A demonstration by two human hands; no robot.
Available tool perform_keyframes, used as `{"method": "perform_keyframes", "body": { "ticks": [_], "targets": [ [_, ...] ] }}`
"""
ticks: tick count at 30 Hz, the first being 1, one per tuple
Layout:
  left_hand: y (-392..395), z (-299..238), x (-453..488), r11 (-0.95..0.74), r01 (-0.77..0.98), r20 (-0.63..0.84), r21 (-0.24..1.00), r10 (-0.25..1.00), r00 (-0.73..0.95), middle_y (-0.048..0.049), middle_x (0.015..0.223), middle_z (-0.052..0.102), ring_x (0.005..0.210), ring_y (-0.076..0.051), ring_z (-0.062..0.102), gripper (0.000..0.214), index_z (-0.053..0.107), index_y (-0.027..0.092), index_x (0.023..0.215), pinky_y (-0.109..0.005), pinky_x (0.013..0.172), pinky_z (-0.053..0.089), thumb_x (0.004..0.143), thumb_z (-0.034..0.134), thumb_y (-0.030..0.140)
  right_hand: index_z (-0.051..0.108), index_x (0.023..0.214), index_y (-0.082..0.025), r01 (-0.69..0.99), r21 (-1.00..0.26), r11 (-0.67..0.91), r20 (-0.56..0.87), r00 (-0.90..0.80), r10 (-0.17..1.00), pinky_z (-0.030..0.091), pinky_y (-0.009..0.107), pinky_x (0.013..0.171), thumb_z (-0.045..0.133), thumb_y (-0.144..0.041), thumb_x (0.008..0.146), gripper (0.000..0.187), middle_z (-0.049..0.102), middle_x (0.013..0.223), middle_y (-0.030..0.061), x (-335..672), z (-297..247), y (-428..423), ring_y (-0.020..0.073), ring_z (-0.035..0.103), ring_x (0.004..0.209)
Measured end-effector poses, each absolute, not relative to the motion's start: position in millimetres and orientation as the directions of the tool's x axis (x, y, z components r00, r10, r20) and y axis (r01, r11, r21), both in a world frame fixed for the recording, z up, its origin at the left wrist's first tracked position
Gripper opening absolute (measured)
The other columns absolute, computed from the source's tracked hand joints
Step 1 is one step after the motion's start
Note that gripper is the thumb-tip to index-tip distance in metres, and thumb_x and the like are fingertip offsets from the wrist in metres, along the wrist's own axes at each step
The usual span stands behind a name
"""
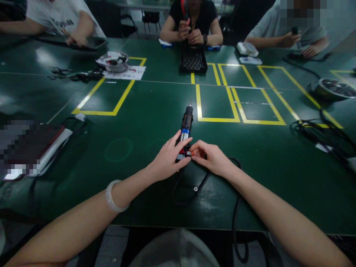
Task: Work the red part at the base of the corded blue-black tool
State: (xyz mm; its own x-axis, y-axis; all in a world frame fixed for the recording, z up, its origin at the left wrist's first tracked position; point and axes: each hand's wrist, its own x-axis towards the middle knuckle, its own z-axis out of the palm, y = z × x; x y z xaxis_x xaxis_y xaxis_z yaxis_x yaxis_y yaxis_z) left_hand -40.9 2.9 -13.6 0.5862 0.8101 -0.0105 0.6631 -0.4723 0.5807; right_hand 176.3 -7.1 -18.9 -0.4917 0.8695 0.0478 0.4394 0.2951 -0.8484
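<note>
An electric screwdriver (186, 124) lies on the green table (133, 126), its bit pointing away from me. My left hand (168, 158) rests on the tool's rear end, fingers curled over the body. My right hand (210, 157) pinches the small red part (187, 152) at the tool's rear, fingertips pressed together. A black cable (204, 180) runs from the tool's back end, loops on the table and drops over the near edge. A pale bangle (112, 196) sits on my left wrist.
Yellow tape rectangles (217, 105) mark the table. Across it, three other people work with their hands; a black tray (193, 61) lies before the middle one. A round dish (114, 61) on paper stands far left, cables (314, 129) and a dish (332, 89) at the right.
</note>
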Motion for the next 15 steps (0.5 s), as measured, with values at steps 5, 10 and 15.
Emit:
{"method": "perform_keyframes", "body": {
  "ticks": [5,10,15],
  "targets": [
    [2.7,-13.3,-40.4,-0.467,0.661,-0.011,0.587,0.812,0.583,-0.0134,0.165,0.012,0.151,-0.034,0.017,0.059,0.039,0.026,0.151,-0.054,0.118,0.025,0.097,0.049,0.045,0.051,0.110,-0.022,0.370,-0.879,0.299,0.068,-0.525,0.848,0.048,0.026,0.064,0.056,-0.014,0.085,0.027,0.063,0.087,0.0002,175.0,-21.4,-8.7,0.0134,0.060,0.073],
    [3.0,-9.0,-34.7,-0.460,0.682,-0.010,0.568,0.825,0.564,-0.0157,0.164,0.017,0.150,-0.035,0.021,0.048,0.052,0.025,0.138,-0.055,0.114,0.029,0.096,0.050,0.047,0.049,0.113,-0.022,0.358,-0.881,0.309,0.083,-0.525,0.847,0.047,0.024,0.062,0.054,-0.011,0.083,0.032,0.062,0.088,0.0003,175.7,-18.7,-9.3,0.0125,0.059,0.071],
    [6.3,-9.1,-26.6,-0.471,0.733,0.020,0.490,0.847,0.531,-0.0173,0.162,0.022,0.144,-0.038,0.032,0.043,0.060,0.022,0.122,-0.054,0.108,0.036,0.095,0.050,0.054,0.048,0.116,-0.021,0.353,-0.878,0.324,0.100,-0.526,0.844,0.048,0.026,0.065,0.052,-0.010,0.084,0.034,0.064,0.091,0.0020,176.0,-16.5,-10.3,0.0131,0.061,0.073]
  ]
}}
